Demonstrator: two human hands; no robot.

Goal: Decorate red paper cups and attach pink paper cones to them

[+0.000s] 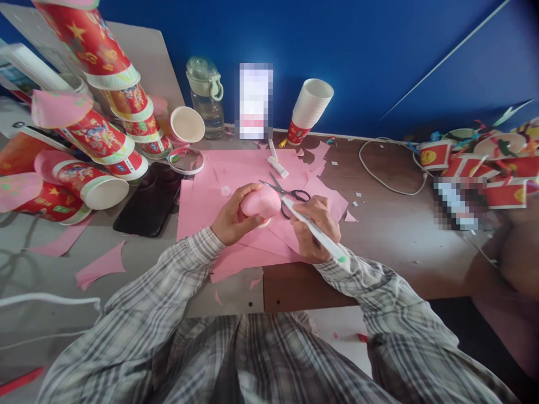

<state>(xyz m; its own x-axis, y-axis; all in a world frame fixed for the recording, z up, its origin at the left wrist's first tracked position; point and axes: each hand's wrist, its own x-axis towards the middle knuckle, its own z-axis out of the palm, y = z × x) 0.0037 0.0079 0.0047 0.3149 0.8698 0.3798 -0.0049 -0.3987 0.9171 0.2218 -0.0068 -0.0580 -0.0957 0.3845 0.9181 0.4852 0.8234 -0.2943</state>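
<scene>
The pink-topped cup (261, 203) is sitting in the grasp of the left hand (236, 217), above the pink paper (236, 255). The right hand (323, 216), apart from the left, is gripping a white pen (322, 238); its tip is pointing at the cup, but I cannot tell if they are touching. Scissors (279, 188) are lying just behind, partly blocking, with a glue stick (278, 167) beyond. At left, a black phone (149, 202) and decorated cups (101, 137) are crowding the side. The brown tabletop (383, 224) is extending rightward, its front edge running below the wrists.
</scene>
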